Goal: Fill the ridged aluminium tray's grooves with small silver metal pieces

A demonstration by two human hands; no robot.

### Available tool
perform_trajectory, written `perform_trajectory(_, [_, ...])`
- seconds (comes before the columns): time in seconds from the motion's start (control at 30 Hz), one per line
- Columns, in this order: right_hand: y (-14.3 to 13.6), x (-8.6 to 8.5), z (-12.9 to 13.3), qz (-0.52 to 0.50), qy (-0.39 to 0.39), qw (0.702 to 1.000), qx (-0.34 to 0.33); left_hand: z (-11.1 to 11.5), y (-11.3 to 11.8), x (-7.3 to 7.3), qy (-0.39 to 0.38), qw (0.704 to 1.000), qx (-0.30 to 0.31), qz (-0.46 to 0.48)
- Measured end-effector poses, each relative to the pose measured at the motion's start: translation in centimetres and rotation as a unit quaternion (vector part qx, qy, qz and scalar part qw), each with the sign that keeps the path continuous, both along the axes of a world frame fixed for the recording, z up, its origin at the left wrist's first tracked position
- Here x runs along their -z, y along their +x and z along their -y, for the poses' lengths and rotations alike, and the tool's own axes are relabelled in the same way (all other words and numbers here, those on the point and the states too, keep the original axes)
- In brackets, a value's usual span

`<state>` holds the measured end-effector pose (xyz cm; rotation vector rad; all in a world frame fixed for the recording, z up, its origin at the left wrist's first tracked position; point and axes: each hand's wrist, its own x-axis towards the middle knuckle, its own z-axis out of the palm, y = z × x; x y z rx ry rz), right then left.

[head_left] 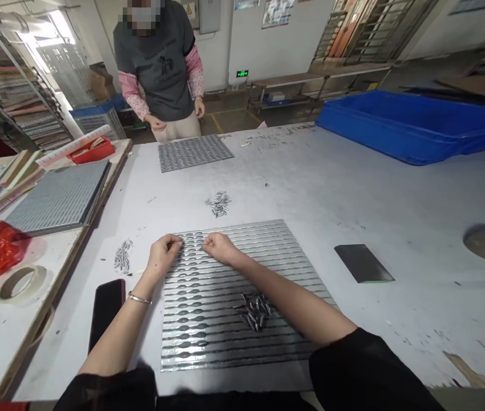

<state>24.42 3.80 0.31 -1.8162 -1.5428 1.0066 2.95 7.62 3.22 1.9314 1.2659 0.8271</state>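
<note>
sheet [225, 285]: it lies flat on the tabletop [294, 182] right in front of you, striped from side to side.
ovals [198, 335]: dark, in columns down the sheet's left part; the stripes to their right look bare. judging by that, keep each piece lengthwise on its stripe and in line with its neighbours.
near pile [257, 313]: loose dark pieces on the sheet, beside your right forearm [289, 294]; carry that arm high so your sleeve doesn't scatter them.
phone [104, 311]: just left of the sheet, by your left forearm [116, 339]; mind you don't nudge it.
pad [363, 264]: dark, flat, apart from the sheet on the right.
left pile [122, 257]: small loose pieces, beyond the phone.
left hand [164, 255]: fingertips drawn together at the sheet's far left corner; i cannot tell whether you pinch a piece.
right hand [220, 249]: fingers curled in beside the columns' far end; whatever you may grip is hidden. small, level touches should suit here.
far pile [219, 204]: more pieces, past the sheet's far edge.
far sheet [195, 153]: before a co-worker [161, 68].
</note>
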Motion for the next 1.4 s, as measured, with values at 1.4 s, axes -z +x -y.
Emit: perform_trajectory(1.4, [4.3, -0.7, 9.1, -0.102, 0.073, 0.992, 0.03, 0.7, 6.1, 0.7, 0.116, 0.905, 0.245, -0.328])
